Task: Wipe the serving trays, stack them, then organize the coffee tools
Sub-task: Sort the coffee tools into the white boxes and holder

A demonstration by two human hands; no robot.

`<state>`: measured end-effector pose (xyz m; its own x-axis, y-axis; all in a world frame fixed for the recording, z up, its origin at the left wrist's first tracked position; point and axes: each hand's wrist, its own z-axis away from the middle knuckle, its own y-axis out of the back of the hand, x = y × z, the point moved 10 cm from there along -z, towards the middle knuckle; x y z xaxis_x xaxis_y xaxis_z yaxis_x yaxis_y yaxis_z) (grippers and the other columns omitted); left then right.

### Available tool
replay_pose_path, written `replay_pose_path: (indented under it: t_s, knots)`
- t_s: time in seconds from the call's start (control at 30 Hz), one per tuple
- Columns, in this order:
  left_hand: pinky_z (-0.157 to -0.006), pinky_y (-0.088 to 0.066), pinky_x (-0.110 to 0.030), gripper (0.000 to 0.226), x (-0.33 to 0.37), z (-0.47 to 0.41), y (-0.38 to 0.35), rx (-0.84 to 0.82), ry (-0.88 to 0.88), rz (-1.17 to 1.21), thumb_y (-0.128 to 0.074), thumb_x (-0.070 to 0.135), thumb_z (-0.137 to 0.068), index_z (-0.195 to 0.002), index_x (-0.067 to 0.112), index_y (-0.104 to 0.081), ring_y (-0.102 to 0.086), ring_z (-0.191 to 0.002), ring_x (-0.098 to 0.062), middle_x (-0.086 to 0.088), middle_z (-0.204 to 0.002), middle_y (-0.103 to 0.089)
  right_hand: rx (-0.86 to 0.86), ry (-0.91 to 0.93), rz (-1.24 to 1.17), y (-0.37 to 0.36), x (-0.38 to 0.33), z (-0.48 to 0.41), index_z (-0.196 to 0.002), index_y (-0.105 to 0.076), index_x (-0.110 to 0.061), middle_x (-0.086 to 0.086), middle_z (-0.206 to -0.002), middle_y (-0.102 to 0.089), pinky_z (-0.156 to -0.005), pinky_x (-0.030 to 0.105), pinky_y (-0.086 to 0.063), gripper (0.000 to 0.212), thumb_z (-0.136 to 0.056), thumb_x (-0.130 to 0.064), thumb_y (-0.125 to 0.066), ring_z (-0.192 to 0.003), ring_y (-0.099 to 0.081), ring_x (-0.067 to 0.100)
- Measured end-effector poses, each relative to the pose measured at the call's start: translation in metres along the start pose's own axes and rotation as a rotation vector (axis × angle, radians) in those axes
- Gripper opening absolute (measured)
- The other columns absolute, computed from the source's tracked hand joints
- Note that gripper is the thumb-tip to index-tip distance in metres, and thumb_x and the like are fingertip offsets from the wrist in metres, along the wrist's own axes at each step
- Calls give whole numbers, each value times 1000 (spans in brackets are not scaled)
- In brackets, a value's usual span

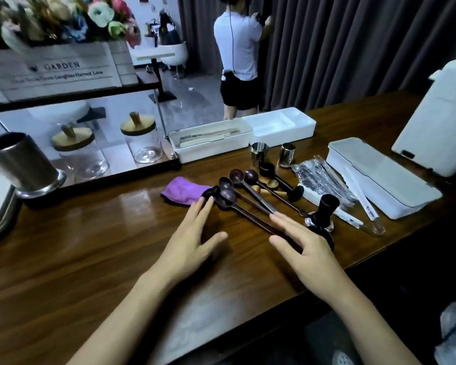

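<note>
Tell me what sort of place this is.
Likely a café or coffee-bar counter: wooden coffee scoops, a black tamper and small steel cups sit on a long wooden counter, with lidded glass jars nearby.

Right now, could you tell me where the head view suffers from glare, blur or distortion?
Head view: glare streaks the wooden counter beside the purple cloth; the flower box at top left is soft and bowed by wide-angle distortion; the dark wooden spoons between the left hand and right hand are fairly sharp, their bowls merging in shadow.
</note>
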<state>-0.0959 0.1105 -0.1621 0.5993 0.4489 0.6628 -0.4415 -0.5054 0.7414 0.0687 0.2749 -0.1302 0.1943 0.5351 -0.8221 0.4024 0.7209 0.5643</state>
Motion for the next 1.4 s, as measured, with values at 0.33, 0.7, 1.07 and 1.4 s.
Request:
replay_pose_path:
  t_s: [0.33,0.7,1.07,1.4]
  knots:
    - [-125,-13,-32,87,37,-65,-39,43,24,-7,-53,66,-88,-161,43,-12,4,-155,-1,25,-164,-1,159,41,-112,145,16,-52,-133,-62,-39,-26,-135,-58,-110,21,-42,36,-98,-35,-60,-126,-49,-13]
    - [-124,-15,-31,79,40,-64,-55,149,136,-73,-51,63,-90,-160,41,-23,2,-155,-1,20,-168,-10,-75,-93,128,151,111,-121,-135,-58,-45,-7,-123,-71,-94,38,-55,36,-101,-35,-56,-105,-68,17]
    - [-122,-15,-31,71,63,-95,-63,108,37,-80,-52,64,-94,-158,42,-29,0,-155,2,21,-167,-16,-29,-72,362,126,124,-102,-152,-42,-31,-11,-164,-22,-122,33,-12,57,-98,-38,-60,-153,-8,7]
    - [-123,-12,-27,72,88,-114,-97,-48,-92,-61,-46,66,-94,-159,41,-27,6,-153,6,20,-168,-14,127,-176,481,135,147,-61,-151,-40,-35,-4,-164,-27,-124,43,-12,69,-90,-48,-69,-153,-17,21]
